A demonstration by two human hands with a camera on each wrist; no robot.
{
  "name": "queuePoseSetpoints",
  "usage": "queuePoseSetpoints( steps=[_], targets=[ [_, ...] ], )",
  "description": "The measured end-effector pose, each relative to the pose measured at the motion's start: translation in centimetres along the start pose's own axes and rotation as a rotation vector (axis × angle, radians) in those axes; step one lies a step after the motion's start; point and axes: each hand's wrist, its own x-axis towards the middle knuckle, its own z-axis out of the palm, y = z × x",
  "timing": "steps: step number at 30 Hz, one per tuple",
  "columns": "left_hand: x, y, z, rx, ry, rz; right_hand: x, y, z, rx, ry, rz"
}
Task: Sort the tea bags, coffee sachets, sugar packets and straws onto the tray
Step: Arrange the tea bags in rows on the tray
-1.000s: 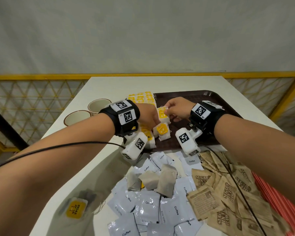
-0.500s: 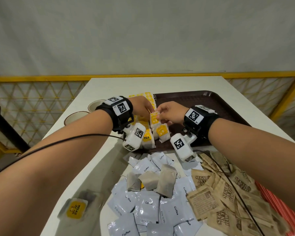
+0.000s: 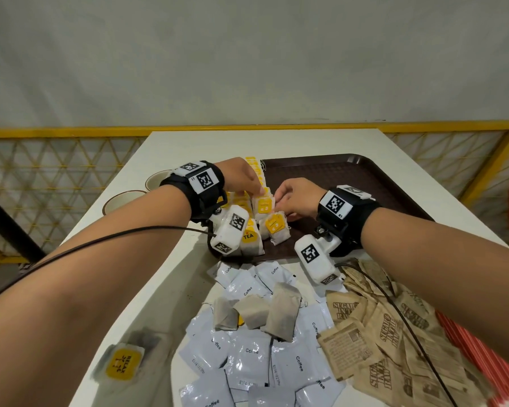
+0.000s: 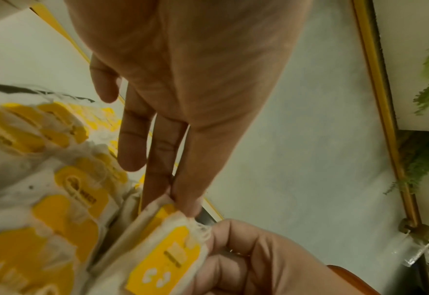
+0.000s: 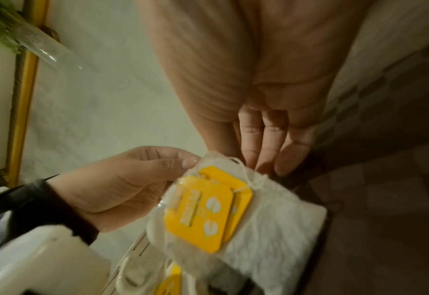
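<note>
While 2 cups [image 3: 121, 201] stand at the table's [image 3: 188, 142] far left edge and a lone tea bag with a yellow tag [image 3: 121, 367] lies near the front left, the left hand [image 3: 241, 179] reaches over the tray's [image 3: 350, 177] left edge and pinches the top of an upright tea bag [image 3: 263, 205] between thumb and fingertips [image 4: 188, 203]. Around it, more yellow-tagged tea bags [image 3: 249, 239] stand in a row along the tray's left side. Just to the right, the right hand [image 3: 294, 201] has its fingers curled at the same bag's other edge; the wrist views show them touching it, though whether they grip cannot be told. Both hands sit close together over the tray. Nearer the person, white coffee sachets [image 3: 250, 351] lie in a heap on the table with 3 brown tea bags [image 3: 256, 314] on top. Right of those spreads a pile of brown sugar packets [image 3: 388, 342], and red straws [image 3: 482, 356] lie along the right edge.
</note>
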Motion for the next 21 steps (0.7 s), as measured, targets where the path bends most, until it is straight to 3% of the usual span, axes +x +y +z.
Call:
queuePoseSetpoints(
  steps=[7,13,16,21],
  targets=[
    [1.1,-0.1,0.9,0.13,0.029,0.036,0.0,-0.1,-0.1,-0.139,-0.038,-0.023],
    [1.8,-0.2,0.5,0.196,0.199,-0.034,0.3,-0.4,-0.8,-0.013,0.018,0.02],
    [1.8,-0.2,-0.1,0.199,0.182,-0.069,0.2,-0.6,-1.0,-0.016,0.016,-0.033],
    [2.7,-0.3,0.4,0.243,0.113,-0.108,0.4,-0.8,0.1,-0.197,-0.112,-0.095]
  ],
)
